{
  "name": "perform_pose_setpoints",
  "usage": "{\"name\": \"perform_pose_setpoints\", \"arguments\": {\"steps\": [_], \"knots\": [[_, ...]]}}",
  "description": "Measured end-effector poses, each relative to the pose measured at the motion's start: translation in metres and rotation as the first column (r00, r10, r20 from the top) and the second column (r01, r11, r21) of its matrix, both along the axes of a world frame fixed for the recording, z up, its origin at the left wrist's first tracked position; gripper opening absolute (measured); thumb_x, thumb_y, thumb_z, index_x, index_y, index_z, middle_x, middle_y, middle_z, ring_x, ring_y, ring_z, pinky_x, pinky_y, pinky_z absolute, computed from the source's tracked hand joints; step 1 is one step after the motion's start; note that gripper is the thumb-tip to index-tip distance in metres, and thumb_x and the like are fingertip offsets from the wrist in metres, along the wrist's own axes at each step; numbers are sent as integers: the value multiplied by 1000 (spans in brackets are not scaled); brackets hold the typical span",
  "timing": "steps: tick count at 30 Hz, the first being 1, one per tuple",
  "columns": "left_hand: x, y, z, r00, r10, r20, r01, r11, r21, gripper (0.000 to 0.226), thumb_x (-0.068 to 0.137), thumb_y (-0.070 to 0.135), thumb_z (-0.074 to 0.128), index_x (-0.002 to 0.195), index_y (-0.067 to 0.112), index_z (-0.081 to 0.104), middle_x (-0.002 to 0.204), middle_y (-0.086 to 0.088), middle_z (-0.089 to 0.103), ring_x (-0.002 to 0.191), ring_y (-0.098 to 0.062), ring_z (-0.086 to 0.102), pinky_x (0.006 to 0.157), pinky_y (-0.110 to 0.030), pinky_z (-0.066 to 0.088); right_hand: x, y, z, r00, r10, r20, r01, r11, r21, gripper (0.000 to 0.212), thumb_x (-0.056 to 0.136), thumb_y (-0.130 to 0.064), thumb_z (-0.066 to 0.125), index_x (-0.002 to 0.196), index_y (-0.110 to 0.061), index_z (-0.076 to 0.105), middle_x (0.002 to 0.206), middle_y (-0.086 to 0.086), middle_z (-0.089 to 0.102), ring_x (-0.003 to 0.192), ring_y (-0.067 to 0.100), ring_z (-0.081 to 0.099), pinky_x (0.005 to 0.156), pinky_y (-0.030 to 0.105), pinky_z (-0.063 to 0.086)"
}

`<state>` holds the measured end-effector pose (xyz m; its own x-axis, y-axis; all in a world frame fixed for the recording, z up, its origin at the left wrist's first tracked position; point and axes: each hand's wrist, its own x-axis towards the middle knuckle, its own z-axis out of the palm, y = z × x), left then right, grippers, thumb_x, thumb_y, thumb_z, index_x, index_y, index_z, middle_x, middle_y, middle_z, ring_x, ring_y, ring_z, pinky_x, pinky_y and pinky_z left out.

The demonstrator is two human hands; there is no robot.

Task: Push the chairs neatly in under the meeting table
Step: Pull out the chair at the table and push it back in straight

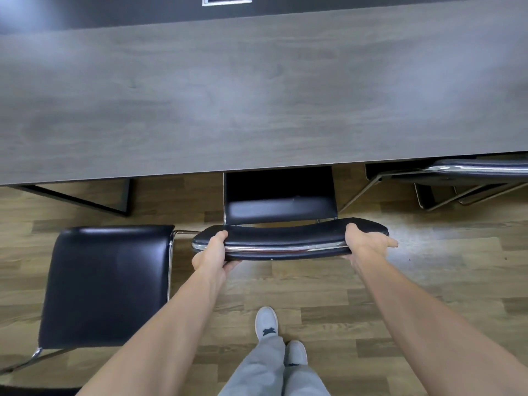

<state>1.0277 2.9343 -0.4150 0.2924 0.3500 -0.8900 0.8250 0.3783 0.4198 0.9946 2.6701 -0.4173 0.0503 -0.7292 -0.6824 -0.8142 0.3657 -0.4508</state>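
Note:
A black padded chair with a chrome frame stands in front of me, its seat (281,195) partly under the grey wood meeting table (257,90). My left hand (213,252) grips the left end of its backrest (288,238), thumb on top. Gripping the right end of the backrest is my right hand (367,244). A second black chair (105,284) stands to the left, wholly out from the table, its seat facing sideways. A third chair (474,170) at the right sits tucked against the table edge.
A dark metal table leg (114,201) shows under the table at the left. A cable hatch (227,0) sits in the table's far middle. My feet in grey shoes (267,324) stand on the wood-plank floor behind the chair.

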Motion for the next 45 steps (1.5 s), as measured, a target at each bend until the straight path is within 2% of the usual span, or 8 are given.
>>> {"name": "perform_pose_setpoints", "arguments": {"steps": [3, 14, 22, 28, 34, 39, 42, 45], "knots": [[10, -4, 3, 1000, -7, 8, 7, 1000, 0, 43, 82, 19, 78, 113, 3, 52, 103, -15, 67, 85, -27, 69, 51, -36, 55, 9, -1, 1, 1000, 4, -4, -4, 1000, -12, 74, 82, -25, 69, 133, -3, 20, 103, 13, 51, 89, 35, 57, 85, 47, 55], [40, -9, 3, 1000, -22, -12, 21, 1000, -9, 49, 82, 19, 78, 119, 2, 51, 105, -15, 67, 84, -27, 69, 49, -35, 57, 39, -7, -2, 999, -22, 31, 22, 1000, -7, 65, 81, -22, 70, 126, -8, 25, 96, 11, 48, 73, 30, 55, 76, 51, 58], [76, -18, -3, 999, -31, -16, 31, 999, -10, 47, 81, 21, 78, 118, 4, 53, 106, -14, 67, 89, -27, 69, 53, -35, 57, 78, -18, -8, 1000, -10, 6, 10, 1000, -20, 68, 77, -25, 72, 126, -10, 27, 84, 8, 48, 82, 35, 58, 76, 53, 58], [96, -24, -8, 999, -25, -22, 24, 1000, -15, 47, 80, 22, 78, 116, 6, 52, 109, -15, 66, 93, -29, 69, 60, -38, 58, 101, -27, -9, 1000, -21, 7, 22, 999, -28, 74, 77, -25, 74, 129, -8, 25, 95, 11, 49, 83, 33, 56, 77, 53, 58], [109, -30, -6, 1000, -22, -15, 22, 999, -36, 48, 81, 20, 77, 118, 6, 51, 111, -16, 65, 90, -29, 67, 62, -40, 59, 114, -32, -6, 1000, 7, 3, -7, 1000, -3, 76, 77, -24, 73, 132, -7, 23, 72, 4, 40, 88, 36, 60, 75, 53, 58], [119, -32, -3, 999, -33, -17, 32, 998, -60, 52, 83, 21, 77, 125, 8, 49, 111, -14, 63, 90, -28, 67, 51, -37, 58, 123, -33, 0, 999, 28, 19, -28, 999, -30, 67, 76, -25, 71, 124, -7, 27, 76, 5, 42, 87, 37, 62, 75, 52, 58], [125, -31, -3, 999, -34, -2, 34, 997, -66, 53, 83, 23, 78, 126, 9, 50, 112, -14, 64, 92, -27, 67, 54, -38, 59, 125, -33, 2, 997, 56, 52, -53, 997, -55, 61, 80, -32, 65, 120, -6, 28, 75, 5, 42, 69, 31, 61, 70, 52, 59], [125, -34, -4, 998, -41, 41, 44, 997, -68, 49, 82, 27, 80, 118, 9, 54, 107, -11, 66, 90, -25, 67, 61, -39, 60, 128, -35, 5, 996, 39, 82, -35, 998, -51, 60, 86, -46, 56, 123, -7, 29, 90, 10, 45, 78, 33, 56, 66, 51, 59]]}}
